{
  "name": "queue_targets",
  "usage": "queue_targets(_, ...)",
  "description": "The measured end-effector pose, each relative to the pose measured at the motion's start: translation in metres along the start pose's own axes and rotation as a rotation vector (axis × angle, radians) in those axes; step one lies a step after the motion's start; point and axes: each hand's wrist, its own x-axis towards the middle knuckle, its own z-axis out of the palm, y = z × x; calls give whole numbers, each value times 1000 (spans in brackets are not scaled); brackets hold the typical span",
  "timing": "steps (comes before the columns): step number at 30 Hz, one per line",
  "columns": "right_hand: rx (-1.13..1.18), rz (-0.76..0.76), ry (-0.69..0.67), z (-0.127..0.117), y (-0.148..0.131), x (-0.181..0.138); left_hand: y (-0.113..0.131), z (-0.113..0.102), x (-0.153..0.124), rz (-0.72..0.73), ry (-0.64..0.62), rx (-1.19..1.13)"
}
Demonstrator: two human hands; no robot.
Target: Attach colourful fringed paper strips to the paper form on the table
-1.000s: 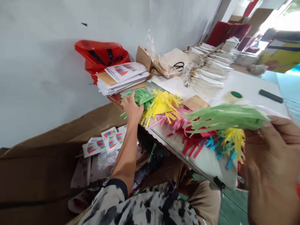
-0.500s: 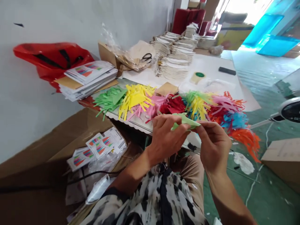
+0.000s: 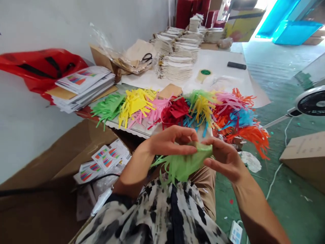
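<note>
A light green fringed paper piece (image 3: 181,166) hangs in front of my chest, its cut strips drooping down and to the left. My left hand (image 3: 169,140) pinches its upper edge with fingertips and thumb. My right hand (image 3: 223,157) grips the same edge from the right side. Just beyond my hands, a row of fringed paper pieces lies along the near table edge: green (image 3: 108,106), yellow (image 3: 134,103), pink (image 3: 156,110), red (image 3: 177,110), then mixed colours ending in orange (image 3: 254,135).
A stack of printed sheets (image 3: 81,86) and a red plastic bag (image 3: 40,69) sit at the left. Scissors (image 3: 147,57), piles of pale paper (image 3: 177,59), a tape roll (image 3: 204,74) and a dark bar (image 3: 236,65) lie farther back. Open cardboard box (image 3: 76,159) below left; fan (image 3: 311,103) right.
My left hand left the green pile on the table and joined the right hand on the light green piece. Both hands came down in front of my chest and the fringe unfolded downward.
</note>
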Motion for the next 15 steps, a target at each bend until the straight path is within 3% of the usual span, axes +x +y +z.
queue_targets(5,121,221,166,-17,16,1,-12,-16,17,-27,121,135)
queue_targets(10,-231,254,262,-50,41,29,-45,-40,30,-50,271,539)
queue_targets(12,-388,233,245,-63,59,40,-61,-46,31,-140,417,760)
queue_targets(15,-523,288,168,-77,85,50,-81,-45,29,-223,782,1086)
